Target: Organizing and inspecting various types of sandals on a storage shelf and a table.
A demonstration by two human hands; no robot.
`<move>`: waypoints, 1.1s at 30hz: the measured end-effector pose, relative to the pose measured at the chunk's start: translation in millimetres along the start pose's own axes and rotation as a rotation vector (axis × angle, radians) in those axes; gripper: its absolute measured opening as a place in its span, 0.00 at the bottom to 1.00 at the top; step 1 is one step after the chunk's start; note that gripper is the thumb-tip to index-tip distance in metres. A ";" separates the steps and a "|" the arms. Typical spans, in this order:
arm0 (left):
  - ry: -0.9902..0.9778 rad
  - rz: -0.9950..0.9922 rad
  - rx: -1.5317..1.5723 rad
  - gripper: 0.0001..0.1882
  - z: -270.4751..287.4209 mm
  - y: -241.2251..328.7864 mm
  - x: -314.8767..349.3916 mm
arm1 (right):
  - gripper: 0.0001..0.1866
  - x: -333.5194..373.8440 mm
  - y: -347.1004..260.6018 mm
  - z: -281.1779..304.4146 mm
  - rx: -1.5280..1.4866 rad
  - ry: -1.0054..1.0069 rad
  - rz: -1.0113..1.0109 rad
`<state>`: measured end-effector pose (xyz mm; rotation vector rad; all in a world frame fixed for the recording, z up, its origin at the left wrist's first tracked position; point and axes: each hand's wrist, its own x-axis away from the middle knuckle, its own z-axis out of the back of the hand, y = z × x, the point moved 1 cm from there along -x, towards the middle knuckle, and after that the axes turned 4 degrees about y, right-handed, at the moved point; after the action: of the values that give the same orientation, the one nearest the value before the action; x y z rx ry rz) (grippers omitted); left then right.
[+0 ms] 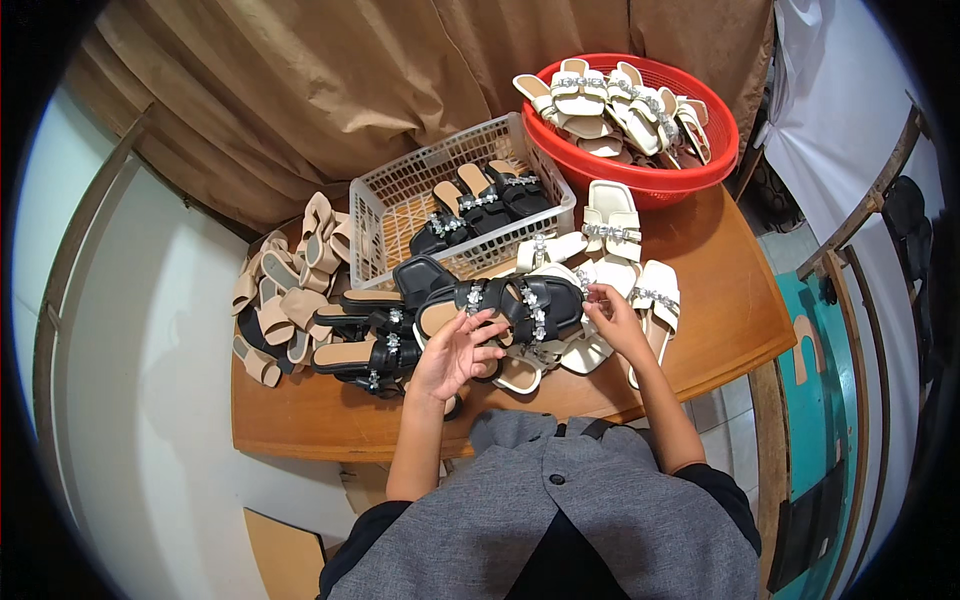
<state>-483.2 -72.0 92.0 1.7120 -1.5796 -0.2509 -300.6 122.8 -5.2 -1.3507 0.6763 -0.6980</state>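
A pair of black slide sandals (552, 308) with clear-gemmed straps lies on top of a heap in front of me, toes pointing right. My left hand (458, 357) is at the heel end, palm turned up and fingers apart, holding nothing. At the toe end, the fingers of my right hand (612, 318) are closed at the sandal's edge. White gemmed sandals (654, 296) lie under and to the right of the black pair. More black sandals with tan insoles (348, 354) are piled on the left.
Plain beige sandals (283, 300) form a pile at the table's left end. Behind the heap, a white plastic crate (375, 240) holds several black sandals. A red basket (660, 183) full of white sandals stands at the back right. The wooden table (720, 300) has a curved front edge.
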 end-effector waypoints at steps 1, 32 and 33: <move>-0.034 0.042 0.070 0.22 0.5 -0.9 -2.4 | 0.17 -0.4 -0.7 -0.3 0.016 -0.001 0.022; -0.267 -0.118 0.241 0.26 -20.3 3.4 -39.4 | 0.20 -10.3 -11.3 1.1 -0.222 -0.109 -0.208; -0.265 -0.117 0.240 0.26 -21.0 4.6 -38.2 | 0.21 -7.0 -18.9 1.2 -0.265 -0.092 -0.213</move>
<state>-481.7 -28.4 95.9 2.0277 -1.7593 -0.3715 -305.2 127.4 14.0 -1.7067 0.5694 -0.7283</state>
